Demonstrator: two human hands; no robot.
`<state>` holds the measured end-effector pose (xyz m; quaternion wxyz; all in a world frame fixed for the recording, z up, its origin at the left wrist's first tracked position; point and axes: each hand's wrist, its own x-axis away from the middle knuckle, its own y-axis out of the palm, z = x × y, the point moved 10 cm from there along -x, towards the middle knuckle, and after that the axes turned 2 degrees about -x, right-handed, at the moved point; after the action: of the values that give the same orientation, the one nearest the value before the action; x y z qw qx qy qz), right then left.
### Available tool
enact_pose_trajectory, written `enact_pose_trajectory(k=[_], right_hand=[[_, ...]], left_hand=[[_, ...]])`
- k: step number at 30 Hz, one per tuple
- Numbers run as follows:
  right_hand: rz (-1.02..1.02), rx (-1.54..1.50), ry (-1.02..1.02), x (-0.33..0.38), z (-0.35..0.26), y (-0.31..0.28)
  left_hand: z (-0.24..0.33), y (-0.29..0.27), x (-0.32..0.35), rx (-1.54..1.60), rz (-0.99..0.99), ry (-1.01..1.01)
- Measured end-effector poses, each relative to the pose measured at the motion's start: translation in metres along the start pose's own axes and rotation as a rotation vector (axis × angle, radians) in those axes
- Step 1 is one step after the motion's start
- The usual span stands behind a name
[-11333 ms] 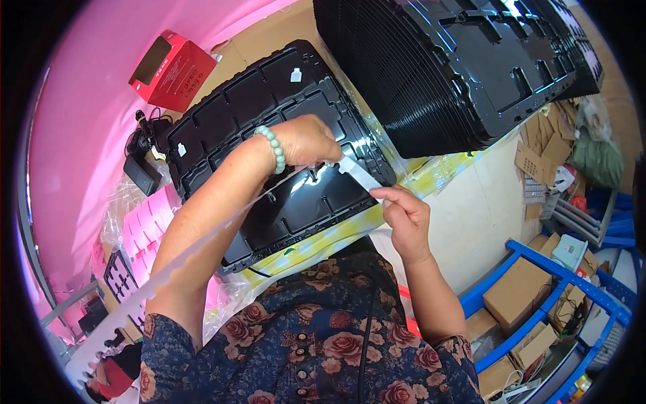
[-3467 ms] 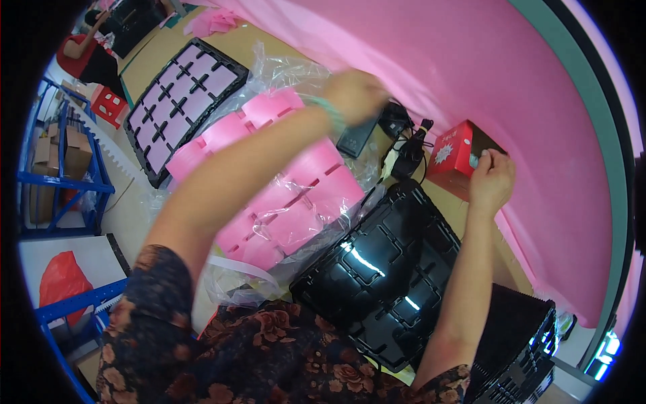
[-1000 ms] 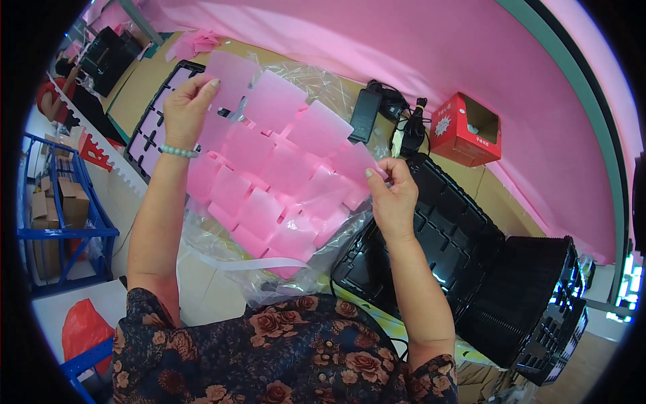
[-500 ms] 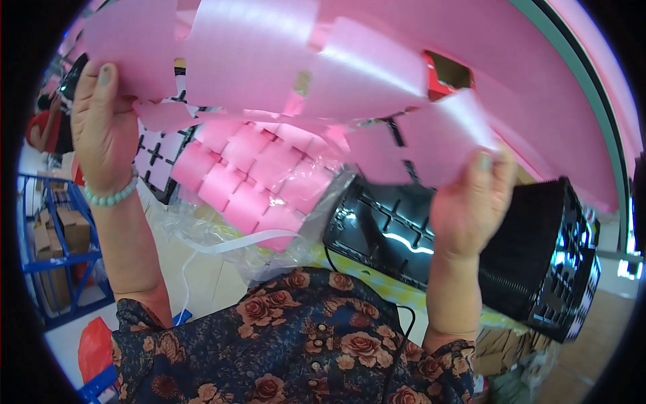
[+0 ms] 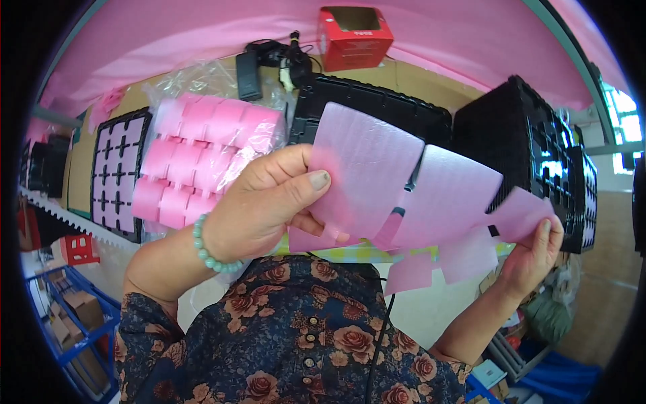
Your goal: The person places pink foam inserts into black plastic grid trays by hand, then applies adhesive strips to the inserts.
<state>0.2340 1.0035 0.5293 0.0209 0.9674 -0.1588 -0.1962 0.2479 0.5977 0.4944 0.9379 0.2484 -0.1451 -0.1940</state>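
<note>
A strip of joined pink foam sheets (image 5: 431, 202) stretches between my two hands in front of my chest. My left hand (image 5: 269, 205), with a green bead bracelet on the wrist, pinches the strip's left square with thumb on top. My right hand (image 5: 535, 256) grips the strip's right end from below. More small pink squares hang under the strip. Behind the sheets lies a black plastic tray (image 5: 373, 111) on the bench, partly hidden.
A clear bag of stacked pink foam pads (image 5: 202, 158) lies left of the tray. A black grid tray with pink inserts (image 5: 118, 172) sits further left. A tall stack of black trays (image 5: 538, 141) stands right. A red box (image 5: 355, 37) and black cables lie behind.
My hands have lowered the pink foam strip from over my face to chest height and drawn it out sideways; the view has swung right onto the black trays.
</note>
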Motion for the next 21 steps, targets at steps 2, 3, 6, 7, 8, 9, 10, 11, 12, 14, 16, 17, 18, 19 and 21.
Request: enact_pose_trajectory(k=[2,3,6,7,8,9,10,11,12,14,16,17,18,19,21], right_hand=[[0.071,0.192,0.011,0.007,0.016,-0.019],[0.107,0.232,0.015,0.011,0.018,-0.014],[0.148,0.287,0.021,0.018,0.019,-0.021],[0.186,0.341,-0.017,0.019,0.012,-0.018],[0.191,0.345,-0.012,0.019,0.014,-0.018],[0.192,0.417,-0.005,0.018,0.017,-0.018],[0.193,0.488,0.001,0.016,0.020,-0.017],[0.188,0.539,0.015,0.014,0.028,-0.014],[0.149,0.589,-0.014,0.011,0.030,-0.004],[0.091,0.811,-0.033,0.008,0.033,0.025],[0.016,0.941,-0.176,0.005,0.044,0.061],[-0.009,0.955,-0.219,0.003,0.058,0.070],[-0.055,1.007,-0.176,-0.002,0.072,0.084],[-0.089,1.044,-0.202,-0.007,0.085,0.090],[-0.143,1.084,-0.200,-0.017,0.116,0.101]], left_hand=[[-0.039,-0.007,-0.011,0.150,0.132,-0.187],[-0.052,-0.007,-0.015,0.225,0.070,-0.224],[-0.079,0.009,-0.010,0.421,0.002,-0.364],[-0.083,0.014,-0.008,0.450,0.017,-0.406],[-0.086,0.013,-0.011,0.450,0.015,-0.413],[-0.092,0.006,-0.015,0.427,0.052,-0.430],[-0.098,-0.001,-0.018,0.403,0.090,-0.445],[-0.103,-0.018,-0.023,0.361,0.200,-0.408],[-0.113,-0.027,-0.029,0.362,0.195,-0.410],[-0.105,-0.069,-0.044,0.011,0.327,-0.160],[-0.088,-0.095,-0.054,-0.397,0.440,0.059],[-0.062,-0.096,-0.053,-0.804,0.538,0.283],[-0.062,-0.104,-0.057,-0.806,0.544,0.283],[-0.058,-0.107,-0.061,-0.947,0.583,0.300],[-0.058,-0.119,-0.069,-1.136,0.664,0.321]])
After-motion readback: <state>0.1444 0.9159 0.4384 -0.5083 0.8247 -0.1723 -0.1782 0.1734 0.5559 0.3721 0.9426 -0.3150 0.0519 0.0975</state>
